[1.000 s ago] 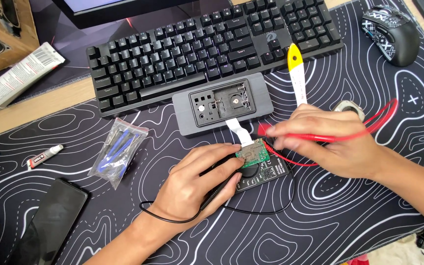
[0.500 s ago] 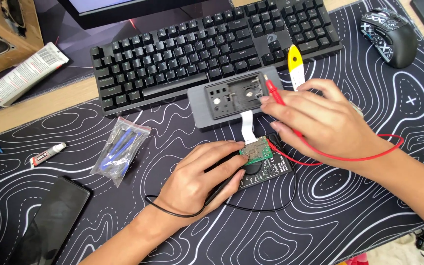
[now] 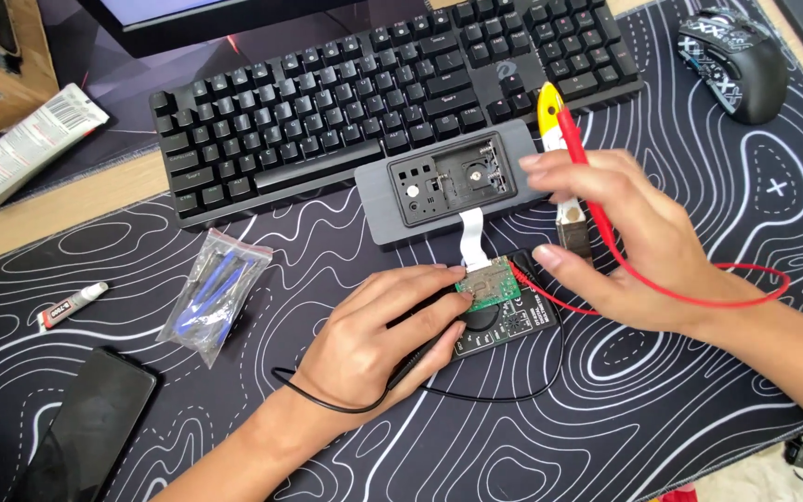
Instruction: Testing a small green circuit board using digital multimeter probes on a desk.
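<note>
Far left: white tube (image 3: 20, 149) upper left, small glue tube (image 3: 72, 304) and black phone (image 3: 85, 432) lower left, clear bag of blue pry tools (image 3: 214, 296) beside them. Black keyboard (image 3: 374, 102) across the top.

Centre: left hand (image 3: 374, 339) curled shut round a black probe, its black wire (image 3: 346, 404) looping out beneath the wrist. Fingertips rest at the edge of a small green circuit board (image 3: 487, 286), which sits on a black meter (image 3: 508, 321) just right of centre. A white ribbon cable (image 3: 471, 237) joins the board to a grey opened case (image 3: 448, 191) above it.

Right of centre: right hand (image 3: 634, 242) pinches a red probe (image 3: 573, 139) between thumb and fingers, closed on it, tip up over the case's right end; red wire (image 3: 699, 297) trails back to the meter. A yellow-handled tool (image 3: 555, 139) lies behind the hand. Mouse (image 3: 736, 60) upper right.

Handling, my read: board is light, stiff and fragile; ribbon is thin, soft and tears or creases easily. Hold the board by its edges and don't tug the ribbon. Probes are light with a slick plastic shaft; grip mid-shaft.
</note>
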